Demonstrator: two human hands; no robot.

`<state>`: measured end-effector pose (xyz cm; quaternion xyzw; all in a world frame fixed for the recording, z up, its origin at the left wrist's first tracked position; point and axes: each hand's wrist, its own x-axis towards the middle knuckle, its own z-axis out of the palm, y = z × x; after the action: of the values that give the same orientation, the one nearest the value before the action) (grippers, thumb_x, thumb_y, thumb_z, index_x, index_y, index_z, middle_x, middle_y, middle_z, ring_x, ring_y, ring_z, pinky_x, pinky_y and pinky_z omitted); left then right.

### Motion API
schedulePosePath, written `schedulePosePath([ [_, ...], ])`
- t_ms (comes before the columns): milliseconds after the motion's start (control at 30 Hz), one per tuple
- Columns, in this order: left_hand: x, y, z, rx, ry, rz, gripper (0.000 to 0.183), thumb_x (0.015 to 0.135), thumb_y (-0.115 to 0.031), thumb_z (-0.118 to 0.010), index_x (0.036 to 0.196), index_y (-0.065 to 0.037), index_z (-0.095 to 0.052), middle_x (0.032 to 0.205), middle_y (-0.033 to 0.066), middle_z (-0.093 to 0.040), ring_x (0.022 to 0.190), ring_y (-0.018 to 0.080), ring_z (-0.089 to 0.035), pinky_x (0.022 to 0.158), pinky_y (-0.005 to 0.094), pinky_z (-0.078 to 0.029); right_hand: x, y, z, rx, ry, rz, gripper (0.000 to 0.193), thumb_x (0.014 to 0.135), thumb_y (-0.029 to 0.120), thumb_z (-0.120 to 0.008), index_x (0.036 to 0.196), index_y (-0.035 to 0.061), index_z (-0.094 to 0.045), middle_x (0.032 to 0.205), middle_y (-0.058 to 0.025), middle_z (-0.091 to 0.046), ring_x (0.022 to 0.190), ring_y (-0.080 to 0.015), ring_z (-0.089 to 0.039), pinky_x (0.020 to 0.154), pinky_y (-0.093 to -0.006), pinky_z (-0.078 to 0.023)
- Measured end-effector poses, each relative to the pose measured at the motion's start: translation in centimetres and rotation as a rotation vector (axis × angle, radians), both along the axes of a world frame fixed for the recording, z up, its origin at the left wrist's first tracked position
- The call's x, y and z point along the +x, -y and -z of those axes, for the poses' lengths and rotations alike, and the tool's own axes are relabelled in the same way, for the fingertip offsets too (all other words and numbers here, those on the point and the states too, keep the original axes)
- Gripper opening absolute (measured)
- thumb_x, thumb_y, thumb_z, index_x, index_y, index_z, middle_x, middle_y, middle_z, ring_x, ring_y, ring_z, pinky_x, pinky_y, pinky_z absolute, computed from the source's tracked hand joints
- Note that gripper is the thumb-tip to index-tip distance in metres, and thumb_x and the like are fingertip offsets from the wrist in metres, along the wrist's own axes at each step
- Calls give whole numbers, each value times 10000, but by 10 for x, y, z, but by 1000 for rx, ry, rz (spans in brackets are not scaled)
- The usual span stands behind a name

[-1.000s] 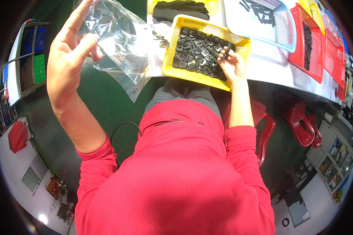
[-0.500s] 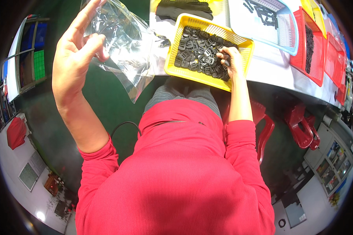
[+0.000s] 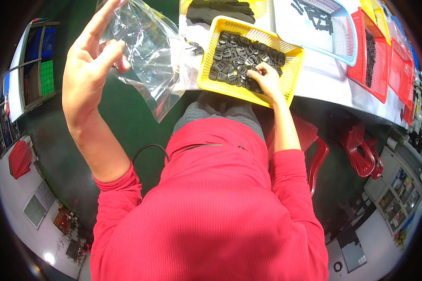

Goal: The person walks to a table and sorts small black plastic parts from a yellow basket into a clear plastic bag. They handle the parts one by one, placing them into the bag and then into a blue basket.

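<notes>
My left hand (image 3: 86, 70) is raised at the left, its fingers closed on a clear plastic bag (image 3: 150, 61). The bag hangs crumpled and shiny to the right of that hand, and its lower corner dangles past the table edge. A yellow plastic basket (image 3: 293, 77) holds a pile of small black plastic buckles (image 3: 232, 58). Over the right part of this pile is my right hand (image 3: 268, 80), thumb and fingertips pinched together down at the buckles. The fingers partly hide what is between them. A few dark pieces (image 3: 194, 49) show next to the bag, left of the basket.
Black gloves (image 3: 220, 10) lie behind the basket on the white table (image 3: 333, 86). A pale blue basket (image 3: 344, 47) with black strips stands to the right, then red baskets (image 3: 380, 89), one with dark contents. Red plastic chairs (image 3: 358, 152) are on the green floor.
My right hand has moved left and slightly nearer over the buckles, from the basket's right side. The bag has shifted slightly; my left hand keeps nearly the same place.
</notes>
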<state>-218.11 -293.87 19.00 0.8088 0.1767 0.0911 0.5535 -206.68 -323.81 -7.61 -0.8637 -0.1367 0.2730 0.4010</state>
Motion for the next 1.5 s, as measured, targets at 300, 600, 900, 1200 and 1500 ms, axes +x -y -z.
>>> schedulePosePath([
  [300,-4,-1,-3,5,-44,-23,569,778,-4,-470,1339,-65,-395,1367,69,-400,654,28,-443,580,183,-400,30,4,-6,560,-489,394,125,820,106,-606,937,67,-586,789,-8,-560,613,-69,-480,479,-197,-386],
  [600,-10,-1,-1,10,-28,-82,576,777,-15,-479,1344,-57,-382,1382,81,-381,667,25,-452,583,179,-403,23,13,-14,804,-880,598,159,806,145,-653,920,43,-609,854,-58,-607,672,-147,-569,498,-211,-463],
  [900,-10,-3,2,-16,-39,-60,566,772,-12,-489,1330,-66,-410,1359,77,-410,643,28,-449,573,178,-405,19,-20,7,-194,-66,349,405,671,354,-764,883,47,-607,803,-89,-622,697,-181,-597,612,-309,-475],
  [1200,-11,-5,2,-18,-29,-39,564,780,-14,-493,1335,-64,-400,1362,67,-409,618,25,-438,577,167,-395,3,-67,-15,-472,154,223,523,653,398,-754,927,-2,-558,904,-189,-622,872,-349,-610,767,-424,-484],
  [1500,-19,-16,-21,133,50,-26,541,809,-37,-498,1338,-52,-388,1377,71,-392,673,12,-447,581,167,-402,-2,-85,-5,-549,249,313,370,685,346,-740,857,48,-603,901,-167,-641,888,-325,-612,767,-412,-471],
])
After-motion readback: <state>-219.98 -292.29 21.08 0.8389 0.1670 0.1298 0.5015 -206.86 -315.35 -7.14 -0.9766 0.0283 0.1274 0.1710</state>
